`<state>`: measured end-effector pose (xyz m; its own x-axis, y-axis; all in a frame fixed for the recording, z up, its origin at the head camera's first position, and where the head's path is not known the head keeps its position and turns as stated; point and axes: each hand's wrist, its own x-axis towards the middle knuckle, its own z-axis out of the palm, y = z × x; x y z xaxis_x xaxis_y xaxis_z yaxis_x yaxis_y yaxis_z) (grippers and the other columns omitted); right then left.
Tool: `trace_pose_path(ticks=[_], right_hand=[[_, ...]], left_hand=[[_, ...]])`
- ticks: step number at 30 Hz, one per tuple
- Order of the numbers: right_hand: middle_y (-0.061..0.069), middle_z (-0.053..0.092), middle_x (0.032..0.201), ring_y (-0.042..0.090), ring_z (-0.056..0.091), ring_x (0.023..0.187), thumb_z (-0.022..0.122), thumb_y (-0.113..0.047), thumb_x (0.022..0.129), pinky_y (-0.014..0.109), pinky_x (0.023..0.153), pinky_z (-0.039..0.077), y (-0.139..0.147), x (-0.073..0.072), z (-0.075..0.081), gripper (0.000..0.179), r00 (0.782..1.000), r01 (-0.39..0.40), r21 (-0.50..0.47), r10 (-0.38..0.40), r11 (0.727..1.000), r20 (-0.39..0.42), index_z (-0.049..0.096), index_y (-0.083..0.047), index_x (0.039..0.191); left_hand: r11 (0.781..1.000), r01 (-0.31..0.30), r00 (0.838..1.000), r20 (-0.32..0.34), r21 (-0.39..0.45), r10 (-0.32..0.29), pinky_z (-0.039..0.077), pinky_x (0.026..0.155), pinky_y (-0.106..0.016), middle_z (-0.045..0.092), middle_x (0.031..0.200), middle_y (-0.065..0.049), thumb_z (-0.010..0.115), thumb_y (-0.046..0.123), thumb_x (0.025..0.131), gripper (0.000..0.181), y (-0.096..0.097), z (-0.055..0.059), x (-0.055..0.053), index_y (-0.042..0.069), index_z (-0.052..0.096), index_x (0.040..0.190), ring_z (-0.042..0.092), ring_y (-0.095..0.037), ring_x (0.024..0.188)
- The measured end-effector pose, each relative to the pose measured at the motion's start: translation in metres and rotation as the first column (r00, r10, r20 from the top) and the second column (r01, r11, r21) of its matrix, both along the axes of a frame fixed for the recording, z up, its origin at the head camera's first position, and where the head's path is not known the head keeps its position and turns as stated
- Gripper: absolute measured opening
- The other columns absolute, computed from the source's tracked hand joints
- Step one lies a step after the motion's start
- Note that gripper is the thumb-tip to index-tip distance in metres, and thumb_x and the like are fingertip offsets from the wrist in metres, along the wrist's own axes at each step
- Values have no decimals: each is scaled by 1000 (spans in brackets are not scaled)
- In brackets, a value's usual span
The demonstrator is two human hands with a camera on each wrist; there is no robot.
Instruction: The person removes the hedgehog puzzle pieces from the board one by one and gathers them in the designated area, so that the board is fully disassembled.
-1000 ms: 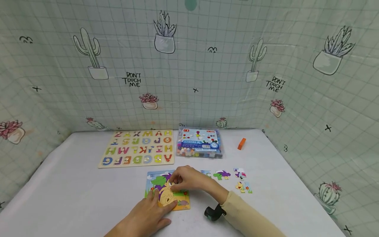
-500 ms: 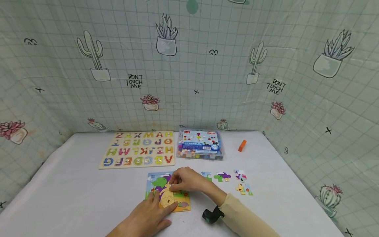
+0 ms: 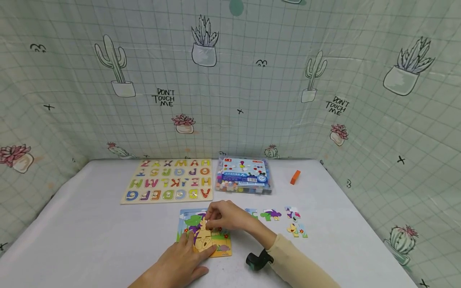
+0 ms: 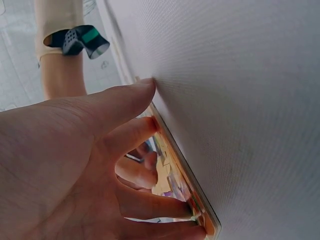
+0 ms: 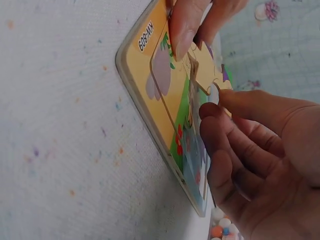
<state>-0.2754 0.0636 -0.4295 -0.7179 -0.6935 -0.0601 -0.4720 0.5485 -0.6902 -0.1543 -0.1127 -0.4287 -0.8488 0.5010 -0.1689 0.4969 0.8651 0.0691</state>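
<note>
A jigsaw board (image 3: 225,253) with a cartoon picture lies flat on the white table in front of me. My left hand (image 3: 176,260) rests on its near left part, fingers spread, the thumb over the near edge. From the right, my right hand (image 3: 226,216) reaches over the board. Its thumb and index finger pinch a yellow puzzle piece (image 5: 204,70) at its edge. That piece stands tilted up off the board, and a gap shows along its near side. Part of the board's right side has bare recess, and the right hand hides the area behind.
Several loose puzzle pieces (image 3: 271,215) lie right of the board. Behind it are a wooden alphabet board (image 3: 162,190) and a clear plastic box (image 3: 245,176) of coloured parts. An orange strip (image 3: 295,177) lies at the back right. A patterned cloth (image 3: 230,80) hangs behind the table.
My right hand has moved slightly up and back, lifting the far end of the yellow piece, and a gap has appeared at its near edge. The left hand has stayed in place.
</note>
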Motion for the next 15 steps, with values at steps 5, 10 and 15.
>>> trace_pose_path(ticks=[5, 10, 15], right_hand=[[-4, 70, 79, 1, 62, 66, 71, -16, 89, 15, 63, 51, -2, 1, -1, 11, 999, -33, -29, 33, 999, 7, 68, -12, 99], [-4, 71, 79, 0, 61, 66, 69, -15, 91, 15, 63, 50, -2, 2, -1, 8, 999, -50, -29, 50, 998, -1, 70, -13, 99], [-2, 72, 82, 0, 63, 69, 69, -14, 91, 15, 67, 51, 5, 1, 2, 9, 999, -38, -44, 38, 998, -9, 70, -12, 101]], left_hand=[[1000, 5, 1000, -2, 9, -5, 53, 89, -56, 50, 137, -35, 61, 51, 91, 49, -1, 0, 0, 37, 55, 138, 49, -51, 126], [1000, -3, 1000, 15, 6, 3, 52, 90, -57, 49, 138, -35, 61, 52, 91, 49, 0, 1, 0, 37, 55, 137, 47, -50, 128], [1000, 6, 1000, -8, -1, -6, 53, 89, -56, 51, 136, -34, 61, 51, 91, 49, 0, 1, 1, 37, 55, 138, 49, -48, 127]])
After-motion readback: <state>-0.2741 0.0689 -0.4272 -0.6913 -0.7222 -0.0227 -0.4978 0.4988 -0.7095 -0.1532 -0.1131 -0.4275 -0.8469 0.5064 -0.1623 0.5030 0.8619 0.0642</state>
